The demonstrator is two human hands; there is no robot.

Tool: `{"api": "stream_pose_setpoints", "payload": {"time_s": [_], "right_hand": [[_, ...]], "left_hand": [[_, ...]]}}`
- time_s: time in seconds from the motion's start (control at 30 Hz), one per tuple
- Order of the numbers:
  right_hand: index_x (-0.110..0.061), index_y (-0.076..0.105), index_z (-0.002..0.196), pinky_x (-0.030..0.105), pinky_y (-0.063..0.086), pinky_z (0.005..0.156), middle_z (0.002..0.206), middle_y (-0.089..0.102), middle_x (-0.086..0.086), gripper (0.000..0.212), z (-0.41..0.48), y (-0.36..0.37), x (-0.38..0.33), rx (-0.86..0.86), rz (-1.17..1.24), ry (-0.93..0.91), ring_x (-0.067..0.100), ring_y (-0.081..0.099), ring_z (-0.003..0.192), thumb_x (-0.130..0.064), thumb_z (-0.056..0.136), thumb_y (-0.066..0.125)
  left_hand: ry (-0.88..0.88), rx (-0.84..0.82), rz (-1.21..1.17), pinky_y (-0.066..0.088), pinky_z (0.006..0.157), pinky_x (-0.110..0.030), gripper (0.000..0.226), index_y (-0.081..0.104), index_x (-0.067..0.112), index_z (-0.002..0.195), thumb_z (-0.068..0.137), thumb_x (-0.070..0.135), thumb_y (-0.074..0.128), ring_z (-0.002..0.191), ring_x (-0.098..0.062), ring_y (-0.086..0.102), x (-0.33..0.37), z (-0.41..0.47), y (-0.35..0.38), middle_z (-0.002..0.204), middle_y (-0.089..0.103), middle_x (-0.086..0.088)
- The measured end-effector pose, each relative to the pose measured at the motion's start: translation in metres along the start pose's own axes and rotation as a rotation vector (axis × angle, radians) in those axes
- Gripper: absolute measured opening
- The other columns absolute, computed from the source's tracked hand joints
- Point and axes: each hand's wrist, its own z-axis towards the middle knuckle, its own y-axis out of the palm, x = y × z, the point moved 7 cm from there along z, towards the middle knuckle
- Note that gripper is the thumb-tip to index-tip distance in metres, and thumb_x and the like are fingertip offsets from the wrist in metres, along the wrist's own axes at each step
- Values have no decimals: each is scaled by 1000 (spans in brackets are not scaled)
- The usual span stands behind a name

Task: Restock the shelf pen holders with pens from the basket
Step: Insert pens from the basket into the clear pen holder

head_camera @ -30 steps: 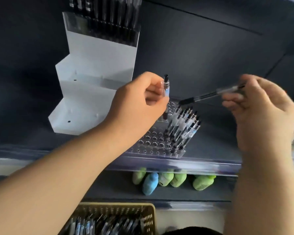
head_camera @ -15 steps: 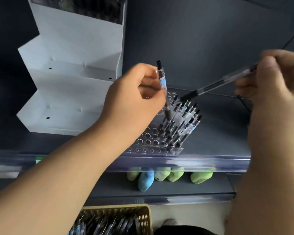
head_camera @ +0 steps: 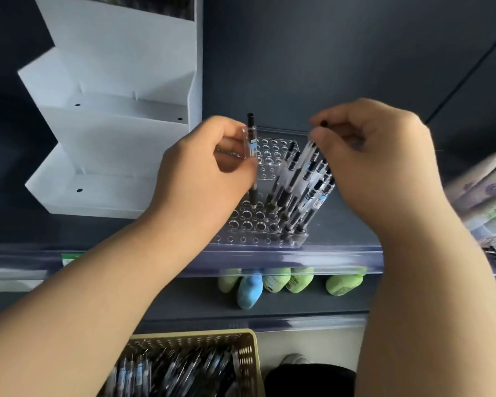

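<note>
A clear acrylic pen holder (head_camera: 251, 224) with rows of holes stands on the dark shelf. Several clear-barrelled pens (head_camera: 301, 193) lean in its right-hand holes. My left hand (head_camera: 201, 179) pinches an upright pen (head_camera: 252, 156) whose tip sits at a hole on the holder's left part. My right hand (head_camera: 375, 159) pinches the top of another pen (head_camera: 308, 159) that slants down among the standing pens. A tan woven basket (head_camera: 248, 356) full of pens sits below at the bottom edge.
A white stepped display stand (head_camera: 112, 118) rises at the left of the holder. Green and blue rounded items (head_camera: 295, 279) lie on the lower shelf behind a clear rail (head_camera: 298, 257). Papers or packets (head_camera: 481, 193) show at the right edge.
My right hand has swung its pen from near horizontal down into the holder among the standing pens. My left hand has lowered its pen until the tip reaches a hole.
</note>
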Motion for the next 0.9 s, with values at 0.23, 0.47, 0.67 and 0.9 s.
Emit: {"api": "stream_pose_setpoints", "payload": {"time_s": [0.23,0.47,0.67,0.9], "right_hand": [[-28,69,93,-5,35,63,68,53,-28,13,3,7,3,-50,-40,19,-18,52,65,-18,85,65],[-29,69,89,-5,34,60,68,54,-25,14,1,14,5,-134,-83,43,-10,54,64,-17,85,65],[-24,72,94,-4,36,65,69,57,-20,14,1,16,9,-140,-86,76,-7,55,66,-16,84,67],[-29,70,78,1,39,63,64,56,-23,9,1,17,5,-166,-76,59,-5,55,61,-20,82,69]], "left_hand": [[6,-13,-20,51,72,-16,30,53,39,81,79,15,71,73,-1,64,2,-3,2,82,66,16],[14,-40,-30,50,73,-15,30,55,37,86,78,14,72,71,-1,64,1,-5,8,84,67,15],[15,-64,-47,50,72,-14,25,60,29,94,78,14,71,72,-2,65,0,-6,13,85,68,12],[20,-125,-70,46,65,-5,25,58,32,90,78,14,72,71,2,63,1,-10,22,81,66,15]]}}
